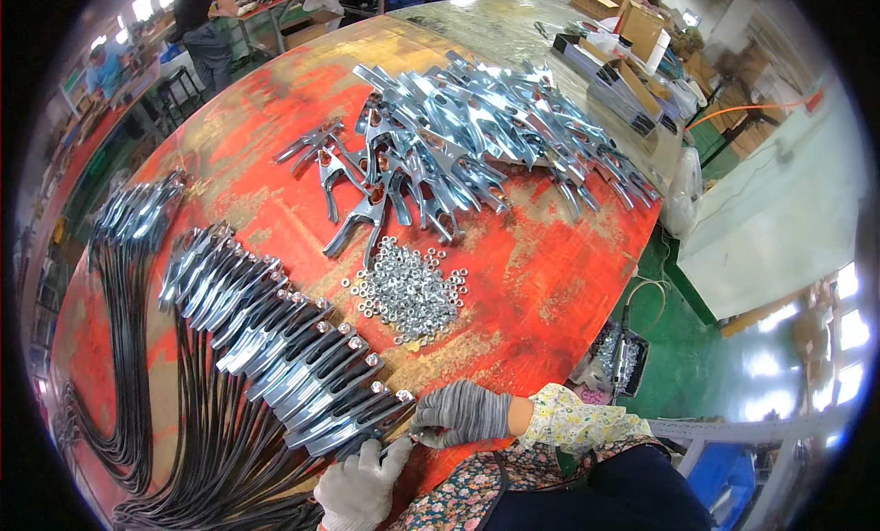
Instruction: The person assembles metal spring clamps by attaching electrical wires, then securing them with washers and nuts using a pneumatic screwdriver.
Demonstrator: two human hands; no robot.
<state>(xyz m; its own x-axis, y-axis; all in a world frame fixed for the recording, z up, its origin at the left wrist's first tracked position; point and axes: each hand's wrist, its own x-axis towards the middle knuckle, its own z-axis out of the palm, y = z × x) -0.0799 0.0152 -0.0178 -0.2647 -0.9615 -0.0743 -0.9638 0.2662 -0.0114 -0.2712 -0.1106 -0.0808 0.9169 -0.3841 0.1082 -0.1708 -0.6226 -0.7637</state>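
At the table's near edge, my left hand (357, 488) in a white glove has its thumb and fingers closed around the near end of a metal clamp (344, 432). This clamp is at the near end of a row of shiny clamps (284, 371) with bolts and nuts along one side. Just right of it, my right hand (465, 414) in a grey striped glove has curled fingers meeting the left fingertips. What the right fingers pinch is hidden. Black cables (197, 403) run from the row toward the lower left. A pile of small hex nuts (412, 293) lies beyond the hands.
A large heap of loose clamps (467, 128) covers the far middle of the worn red table (550, 284). Another cabled bundle (137, 215) lies at the left. Boxes (623, 82) stand at the far right. A person (203, 36) stands beyond the table.
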